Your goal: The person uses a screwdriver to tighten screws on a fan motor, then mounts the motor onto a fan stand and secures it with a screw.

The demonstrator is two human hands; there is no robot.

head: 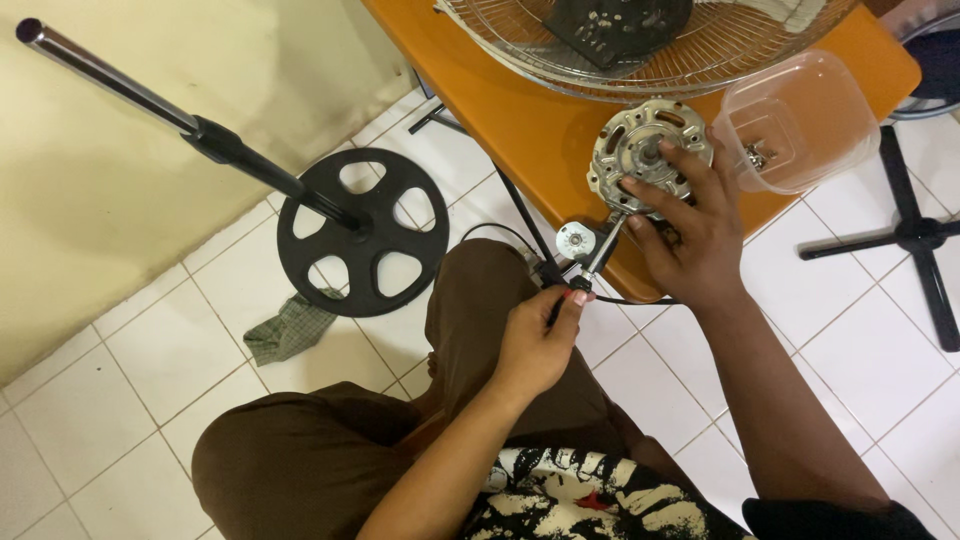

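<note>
A round silver fan motor (640,150) lies on the orange table (520,130) near its front edge. My right hand (690,225) rests on the motor, fingers spread over its housing. My left hand (540,340) is below the table edge, closed on the dark handle of a thin tool, likely a screwdriver (590,268), whose shaft points up toward the motor's underside. A small round metal part (576,241) sits beside the shaft, and a black cable (640,300) runs under the table edge.
A wire fan guard (560,55) with a black part inside lies further back on the table. A clear plastic tub (800,120) holding screws stands right of the motor. On the tiled floor: a black fan base with pole (360,230), a green rag (290,330), a chair base (915,235).
</note>
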